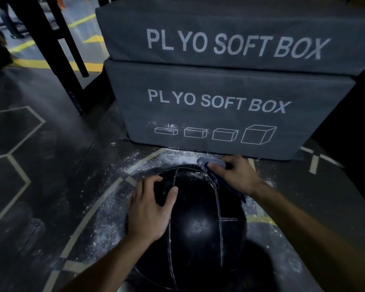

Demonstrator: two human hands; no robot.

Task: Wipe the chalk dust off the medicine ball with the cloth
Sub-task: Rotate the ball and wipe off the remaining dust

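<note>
Head view. Black medicine ball (198, 218) sits on the dark floor (51, 186) at 6 o'clock in frame, white seam lines across it, a pale dusty patch near its middle and more chalk along its upper edge.

Left hand (150, 209) lies on the ball's 9–10 o'clock flank, fingers spread and lightly bent against the surface, steadying it; nothing gripped.

Right hand (234, 175) is at the ball's 1 o'clock shoulder, fingers curled over a grey-blue cloth (211, 163) and pressing it onto the ball. One cloth end sticks out past the fingertips toward 11 o'clock; another hangs below the wrist.

Loose chalk powder (114, 218) is scattered on the floor around the ball, thickest at 12 o'clock.

Two stacked grey boxes (230, 85), printed "PLYO SOFT BOX", stand just behind the ball at 12 o'clock.
</note>
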